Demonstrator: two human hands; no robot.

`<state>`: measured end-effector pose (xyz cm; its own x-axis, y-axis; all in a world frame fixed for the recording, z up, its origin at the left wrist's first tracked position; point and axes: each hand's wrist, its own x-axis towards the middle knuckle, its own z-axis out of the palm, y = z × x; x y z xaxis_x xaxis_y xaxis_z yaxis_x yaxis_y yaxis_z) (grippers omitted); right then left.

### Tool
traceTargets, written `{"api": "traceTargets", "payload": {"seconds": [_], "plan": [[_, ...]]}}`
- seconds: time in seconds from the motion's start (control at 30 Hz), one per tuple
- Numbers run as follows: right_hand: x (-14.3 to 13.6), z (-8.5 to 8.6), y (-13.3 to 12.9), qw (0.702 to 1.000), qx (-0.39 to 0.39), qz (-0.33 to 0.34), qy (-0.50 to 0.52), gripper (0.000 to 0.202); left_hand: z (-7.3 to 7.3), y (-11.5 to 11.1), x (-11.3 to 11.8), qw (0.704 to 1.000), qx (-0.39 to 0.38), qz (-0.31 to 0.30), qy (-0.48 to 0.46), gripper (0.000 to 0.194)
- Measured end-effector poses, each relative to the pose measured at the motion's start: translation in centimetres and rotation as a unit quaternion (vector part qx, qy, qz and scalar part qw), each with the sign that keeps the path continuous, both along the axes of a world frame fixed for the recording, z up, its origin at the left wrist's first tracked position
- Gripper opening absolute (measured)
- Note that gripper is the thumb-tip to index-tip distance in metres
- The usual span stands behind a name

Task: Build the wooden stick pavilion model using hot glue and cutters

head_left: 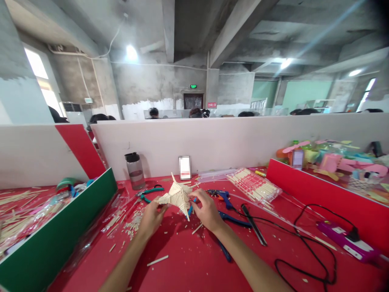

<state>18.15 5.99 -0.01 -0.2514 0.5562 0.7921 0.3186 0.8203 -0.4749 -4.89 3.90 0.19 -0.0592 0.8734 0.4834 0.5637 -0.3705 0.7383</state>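
A star-shaped model of pale wooden sticks (178, 195) is held up above the red tabletop, its pointed arms spread out. My left hand (152, 218) pinches the tip of its left arm between thumb and fingers. On the other side my right hand (207, 211) is closed at the star's right edge, thumb and forefinger against it; the exact contact is partly hidden. Behind and under the star shows a bit of a blue-handled tool. Close to my right hand lie blue-handled pliers (235, 220) and a blue glue gun (224, 198).
Teal-handled pliers (146, 194) and stick offcuts (133, 223) lie at left, a bottle (135, 172) behind. A phone (184, 167) leans on the back partition. To the right are a utility knife (254, 225), bundled sticks (255, 185), a purple power strip (348, 240) and a looping cord.
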Motion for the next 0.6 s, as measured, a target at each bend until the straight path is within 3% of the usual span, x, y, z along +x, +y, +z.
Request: {"api": "traceTargets", "payload": {"seconds": [0.6], "plan": [[0.03,0.37,-0.27,1.0,0.01,0.003,0.004,0.023,-0.55,0.19,-0.2,1.0,-0.005,0.013,-0.025,0.023]]}}
